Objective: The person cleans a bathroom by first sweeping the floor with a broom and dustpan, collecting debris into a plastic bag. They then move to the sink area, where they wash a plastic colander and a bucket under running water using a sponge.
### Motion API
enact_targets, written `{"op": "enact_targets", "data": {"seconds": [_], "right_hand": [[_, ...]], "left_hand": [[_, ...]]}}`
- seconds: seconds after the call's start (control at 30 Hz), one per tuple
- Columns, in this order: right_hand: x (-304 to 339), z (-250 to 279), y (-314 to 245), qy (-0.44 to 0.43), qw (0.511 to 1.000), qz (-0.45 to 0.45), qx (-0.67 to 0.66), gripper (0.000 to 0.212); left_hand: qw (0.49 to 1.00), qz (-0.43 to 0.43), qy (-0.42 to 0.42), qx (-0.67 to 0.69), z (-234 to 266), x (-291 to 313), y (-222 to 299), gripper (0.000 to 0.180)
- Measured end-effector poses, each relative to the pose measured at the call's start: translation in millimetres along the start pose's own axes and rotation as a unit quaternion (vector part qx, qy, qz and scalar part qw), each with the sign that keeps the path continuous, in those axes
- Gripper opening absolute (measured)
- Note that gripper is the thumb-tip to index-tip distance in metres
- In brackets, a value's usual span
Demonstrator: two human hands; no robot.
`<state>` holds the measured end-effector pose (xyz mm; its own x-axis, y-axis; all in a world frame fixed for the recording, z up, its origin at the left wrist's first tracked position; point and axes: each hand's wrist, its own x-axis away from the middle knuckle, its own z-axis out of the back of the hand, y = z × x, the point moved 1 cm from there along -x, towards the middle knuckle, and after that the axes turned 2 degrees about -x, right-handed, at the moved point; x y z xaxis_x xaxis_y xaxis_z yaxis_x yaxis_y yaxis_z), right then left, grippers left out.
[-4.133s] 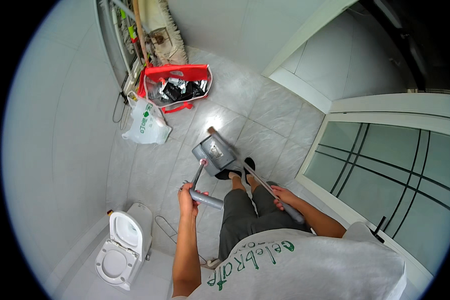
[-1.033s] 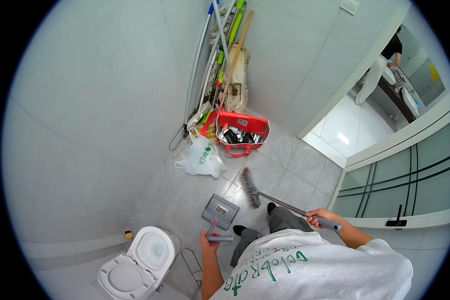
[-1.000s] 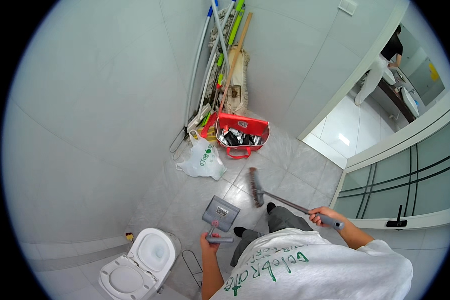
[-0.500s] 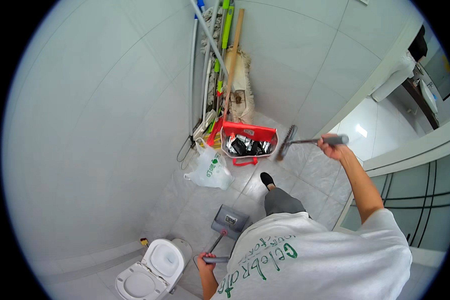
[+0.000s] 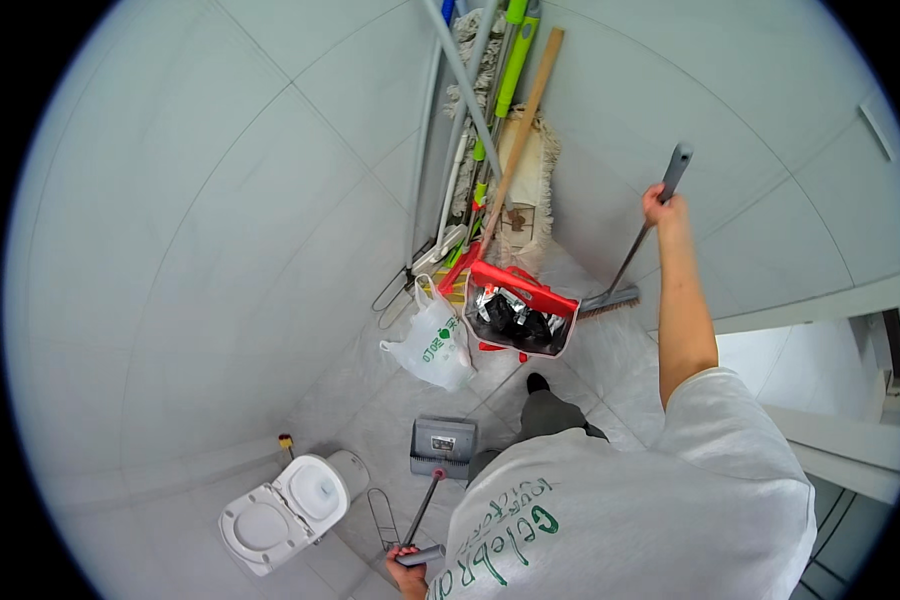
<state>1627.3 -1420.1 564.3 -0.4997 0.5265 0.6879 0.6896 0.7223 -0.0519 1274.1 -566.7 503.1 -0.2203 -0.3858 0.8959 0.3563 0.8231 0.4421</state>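
My right hand point(image 5: 664, 207) is wrapped round the grey grip of a broom point(image 5: 634, 253). The broom's bristle head point(image 5: 610, 303) rests low by the wall, close to the right side of a red-topped bag point(image 5: 530, 290) packed with black and silver items; whether they touch I cannot tell. Down at the lower left, my left hand point(image 5: 404, 568) is closed on the handle of a long-handled grey dustpan point(image 5: 444, 440). The dustpan's pan lies on the floor near my feet, and I cannot make out any dirt in it.
A white plastic bag point(image 5: 433, 340) stands left of the red one. Several mops point(image 5: 526, 165) and poles lean in the corner behind them. A toilet with its lid up point(image 5: 315, 490) is at the lower left. A doorway point(image 5: 810, 365) opens at the right.
My right hand has swung the broom forward, its head now beside the red bag and its grip raised. The red bag is tilted. My view has turned right; the dustpan remains in my left hand.
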Motion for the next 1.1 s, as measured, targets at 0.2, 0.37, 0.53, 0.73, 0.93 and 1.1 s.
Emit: {"op": "enact_targets", "data": {"seconds": [0.2,0.37,0.53,0.73,0.93,1.1], "right_hand": [[4.6,-98.0,45.7,-0.107,0.98,-0.15,-0.072,0.025],[-48.3,-48.5,94.9,-0.004,0.987,-0.161,-0.007,0.025],[-122.4,8.6,81.6,0.099,0.978,-0.184,-0.003,0.029],[-166.8,5.9,100.9,0.083,0.99,-0.104,0.056,0.029],[-163.9,-40.2,143.8,-0.08,0.905,-0.089,0.407,0.032],[-178.4,26.3,162.2,-0.128,0.831,-0.084,0.535,0.021]], "left_hand": [[0.997,-0.064,-0.027,0.026,-12.0,0.5,-25.8,0.015],[0.995,-0.079,-0.027,0.063,-24.5,-0.9,-40.1,0.011],[0.993,-0.101,-0.02,0.06,-1.7,-0.8,-50.1,0.011],[0.987,-0.143,-0.016,0.066,44.8,-32.9,-46.3,0.012],[0.99,-0.12,0.055,0.057,34.5,13.8,-42.9,0.014],[0.988,-0.033,0.028,0.15,8.1,53.4,-50.3,0.013]]}}
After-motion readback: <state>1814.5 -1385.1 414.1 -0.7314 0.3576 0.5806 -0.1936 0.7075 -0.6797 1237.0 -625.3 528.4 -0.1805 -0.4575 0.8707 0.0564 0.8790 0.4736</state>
